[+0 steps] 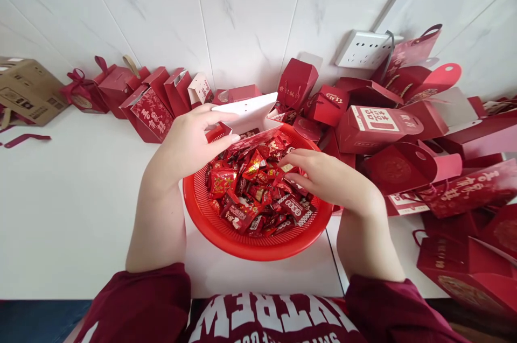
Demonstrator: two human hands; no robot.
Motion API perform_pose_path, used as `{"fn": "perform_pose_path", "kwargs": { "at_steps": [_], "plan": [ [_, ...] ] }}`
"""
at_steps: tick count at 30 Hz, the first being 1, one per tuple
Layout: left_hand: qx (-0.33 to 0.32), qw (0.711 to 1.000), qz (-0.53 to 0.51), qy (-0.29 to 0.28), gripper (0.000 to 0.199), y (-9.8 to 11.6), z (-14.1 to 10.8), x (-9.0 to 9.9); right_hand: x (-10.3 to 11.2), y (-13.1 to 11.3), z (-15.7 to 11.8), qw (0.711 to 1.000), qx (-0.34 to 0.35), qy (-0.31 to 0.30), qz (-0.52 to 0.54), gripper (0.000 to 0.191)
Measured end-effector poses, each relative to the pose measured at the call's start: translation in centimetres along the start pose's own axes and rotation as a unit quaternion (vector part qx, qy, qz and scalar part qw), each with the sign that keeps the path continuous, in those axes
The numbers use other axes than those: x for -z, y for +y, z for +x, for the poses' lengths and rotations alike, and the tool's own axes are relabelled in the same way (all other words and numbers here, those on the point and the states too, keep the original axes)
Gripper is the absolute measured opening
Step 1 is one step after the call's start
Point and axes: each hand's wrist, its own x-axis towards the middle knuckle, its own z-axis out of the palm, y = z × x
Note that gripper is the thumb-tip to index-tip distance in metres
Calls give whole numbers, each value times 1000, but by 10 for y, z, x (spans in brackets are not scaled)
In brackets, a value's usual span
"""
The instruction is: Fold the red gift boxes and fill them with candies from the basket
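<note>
A round red plastic basket [258, 252] full of red-wrapped candies [242, 211] stands in front of my body. My left hand [194, 141] grips the left side of an open paper box [256, 114], fingers behind it and thumb at its front edge. The box has a white inside and a red front, and it is tilted over the back of the basket. Something dark and red lies inside it. My right hand [313, 170] reaches into the basket from the right, its bent fingertips among the candies; whether it has hold of one is hard to make out.
Red gift boxes [151, 114] line the wall at the back left, beside a brown cardboard box [30, 90]. Many more red boxes [371, 127] are piled at the right. A white power strip [363, 51] is on the wall. The white table [81, 214] extends left.
</note>
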Motion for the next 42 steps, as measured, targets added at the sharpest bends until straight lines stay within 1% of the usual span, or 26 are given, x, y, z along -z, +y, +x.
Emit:
{"fn": "perform_pose_path", "kwargs": {
  "at_steps": [2,4,7,10,12,14,15,17,20,23,25,28,30,33,35,36,38,40,42],
  "plan": [
    [-22,1000,14,-6,38,3,0,2,3,-11,8,997,59,-47,1,26],
    [-42,999,19,-13,40,6,-1,3,1,-22,25,990,90,-103,-29,26],
    [-48,999,13,-14,41,9,-3,6,-8,-33,58,971,83,-197,-109,30],
    [-43,999,15,-14,43,9,-4,9,-22,-40,85,955,82,-252,-133,28],
    [-43,999,21,-21,44,9,-5,11,-31,-45,94,949,98,-269,-128,33],
    [-45,998,25,-26,46,8,-5,12,-41,-47,95,945,109,-281,-127,44],
    [-49,998,25,-28,46,8,-5,12,-45,-48,95,944,112,-283,-127,46],
    [-65,997,23,-30,46,7,-4,12,-51,-46,92,946,115,-278,-123,40],
    [-89,995,18,-34,43,7,-4,10,-51,-38,91,950,132,-267,-97,33],
    [-97,995,16,-34,42,7,-5,10,-42,-31,86,953,157,-251,-66,33],
    [-97,995,11,-31,42,9,-6,11,-32,-27,76,960,165,-223,-42,34],
    [-77,997,-10,-29,41,12,-9,14,-13,-26,46,970,173,-169,9,30],
    [-34,998,-36,-31,37,13,-10,14,4,-26,20,969,201,-131,61,29],
    [58,994,-95,-16,27,10,-8,13,28,-22,-17,942,273,-66,182,31],
    [98,986,-136,-14,26,7,-7,13,36,-16,-34,927,295,8,231,31],
    [106,982,-156,-25,28,5,-6,14,37,-13,-40,918,305,57,246,31],
    [102,974,-193,-68,32,5,-7,20,32,-7,-46,897,314,166,261,35],
    [65,966,-219,-123,31,8,-10,28,23,-5,-48,867,294,287,284,44],
    [9,959,-225,-173,29,14,-14,34,14,-10,-47,843,247,358,317,50]
  ]
}}
